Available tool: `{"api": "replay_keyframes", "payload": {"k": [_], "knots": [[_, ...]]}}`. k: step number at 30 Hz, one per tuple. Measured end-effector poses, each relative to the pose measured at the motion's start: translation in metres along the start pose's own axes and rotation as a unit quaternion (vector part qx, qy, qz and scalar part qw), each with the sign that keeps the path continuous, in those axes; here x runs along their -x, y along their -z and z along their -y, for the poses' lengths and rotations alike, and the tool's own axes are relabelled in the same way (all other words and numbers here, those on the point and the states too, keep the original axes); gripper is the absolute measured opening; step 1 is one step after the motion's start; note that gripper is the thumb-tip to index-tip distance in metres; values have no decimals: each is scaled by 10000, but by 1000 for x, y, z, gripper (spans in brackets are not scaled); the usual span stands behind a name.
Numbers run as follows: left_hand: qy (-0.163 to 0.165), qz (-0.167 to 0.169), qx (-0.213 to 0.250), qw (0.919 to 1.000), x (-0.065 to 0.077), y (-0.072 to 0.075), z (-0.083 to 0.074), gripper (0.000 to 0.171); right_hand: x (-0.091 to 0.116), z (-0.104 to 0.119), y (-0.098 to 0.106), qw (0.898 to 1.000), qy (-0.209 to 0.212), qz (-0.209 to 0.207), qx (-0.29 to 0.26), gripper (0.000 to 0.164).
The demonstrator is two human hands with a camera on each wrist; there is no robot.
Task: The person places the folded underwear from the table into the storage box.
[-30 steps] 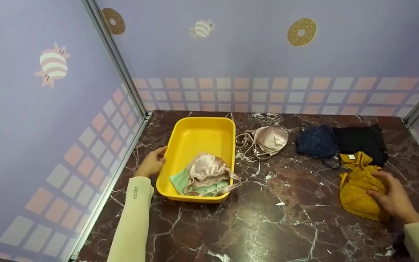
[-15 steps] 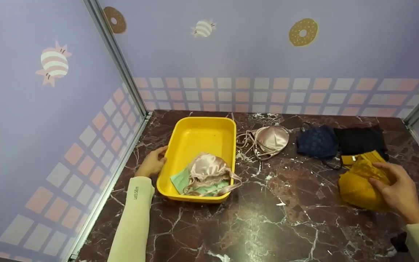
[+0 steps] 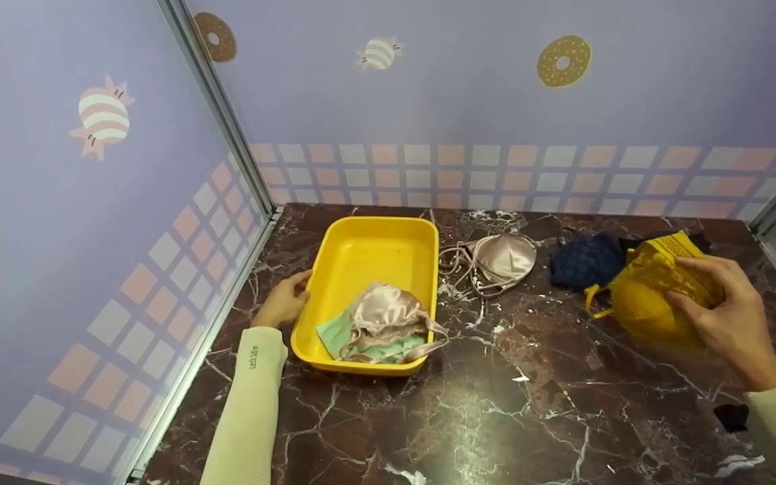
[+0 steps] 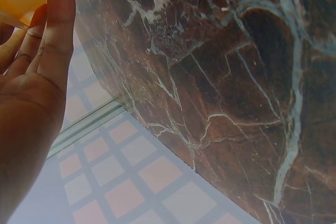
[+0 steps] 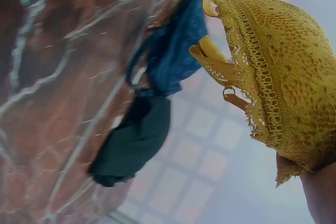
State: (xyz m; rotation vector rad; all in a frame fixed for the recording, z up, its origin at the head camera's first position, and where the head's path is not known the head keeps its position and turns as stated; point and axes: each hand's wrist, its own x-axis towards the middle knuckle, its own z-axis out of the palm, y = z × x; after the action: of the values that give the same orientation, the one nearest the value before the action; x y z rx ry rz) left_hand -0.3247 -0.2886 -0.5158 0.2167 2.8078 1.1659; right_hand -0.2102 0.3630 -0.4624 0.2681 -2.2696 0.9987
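In the head view my right hand [image 3: 731, 316] grips a mustard-yellow lace bra [image 3: 654, 303], raised above the table at the right. Its lace edge and a dangling strap show close up in the right wrist view, where the hand is mostly hidden behind the cup [image 5: 294, 66]. At the left, my left hand [image 3: 283, 301] holds the side of a yellow plastic tray [image 3: 374, 252]. The left wrist view shows its fingers [image 4: 59, 35] against the tray's outer wall. Inside the tray lie a pink satin bra [image 3: 384, 310] and a pale green cloth [image 3: 334, 335].
Another pink satin bra [image 3: 504, 259] with loose straps lies right of the tray. Farther right are a navy bra [image 3: 583, 261] and a black garment [image 5: 134, 140], partly covered by the yellow bra in the head view. Patterned walls [image 3: 469, 87] bound the marble-patterned table [image 3: 496, 404].
My right hand has lifted the yellow bra off the table and carried it up and slightly left, over the black garment. My left hand and the tray stay put.
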Motion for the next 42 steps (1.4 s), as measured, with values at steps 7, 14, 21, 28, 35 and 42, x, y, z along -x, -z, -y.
{"api": "replay_keyframes", "payload": {"k": [7,14,21,28,35,42], "knots": [[105,17,21,9999,2,2,0,49,-16,36,-12,9976,509,-111,-460,59],[104,-19,48,9999,2,-1,-2,49,-29,87,-24,9914,728,-196,-1065,53],[86,-16,-82,9999,-2,-3,-3,49,-41,106,-42,9862,867,-237,-1389,51],[86,-45,10,10000,0,-2,-5,49,-52,126,-66,9775,1030,-150,-1834,50],[-15,-123,-127,9998,1,-5,-4,48,-49,146,-100,9668,1058,-38,-2327,50],[36,-129,-136,9998,1,-5,-4,48,-36,164,-151,9616,895,356,-2568,49]]}}
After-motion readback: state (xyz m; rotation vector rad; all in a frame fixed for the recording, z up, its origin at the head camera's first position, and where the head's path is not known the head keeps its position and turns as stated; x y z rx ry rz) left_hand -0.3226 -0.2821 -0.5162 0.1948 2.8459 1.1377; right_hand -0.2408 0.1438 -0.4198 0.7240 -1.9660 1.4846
